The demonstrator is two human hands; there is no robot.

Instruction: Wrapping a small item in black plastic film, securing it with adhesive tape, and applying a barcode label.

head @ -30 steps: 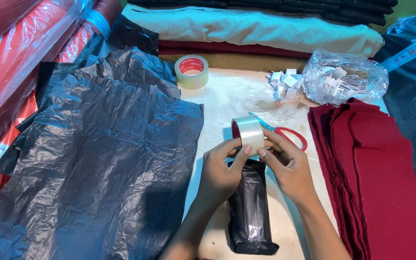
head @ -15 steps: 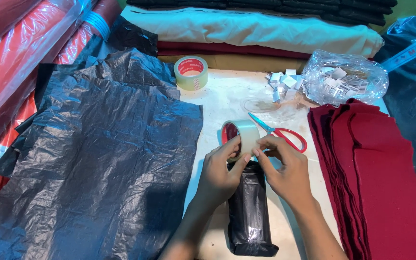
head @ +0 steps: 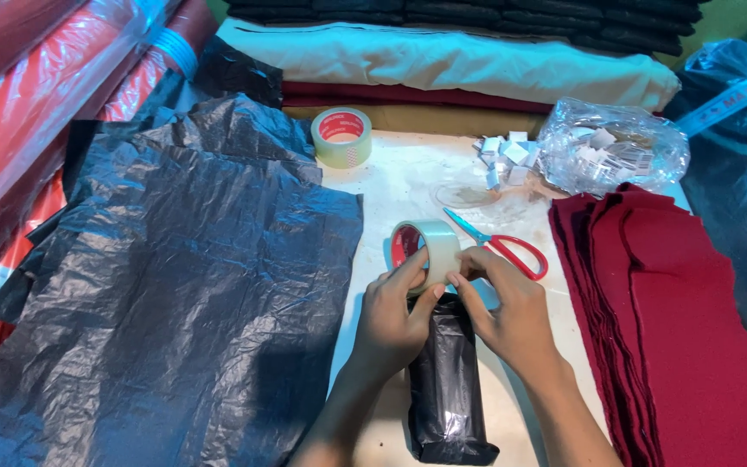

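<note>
Hands: I see my left hand [head: 395,316] gripping the clear packing-tape roll [head: 426,251]; right hand [head: 512,307] pinching its edge.
Risk: tape end may stick back, above the black plastic-wrapped bundle [head: 448,380].

Black-wrapped oblong package [head: 448,380] under the hands; clear bag of white labels [head: 611,156] behind.

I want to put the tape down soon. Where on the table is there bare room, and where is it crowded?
Bare table lies between the black plastic sheets, the second tape roll and the scissors. Crowded: around the left hand and right hand holding the tape roll over the black package, and by the red cloth stack.
</note>
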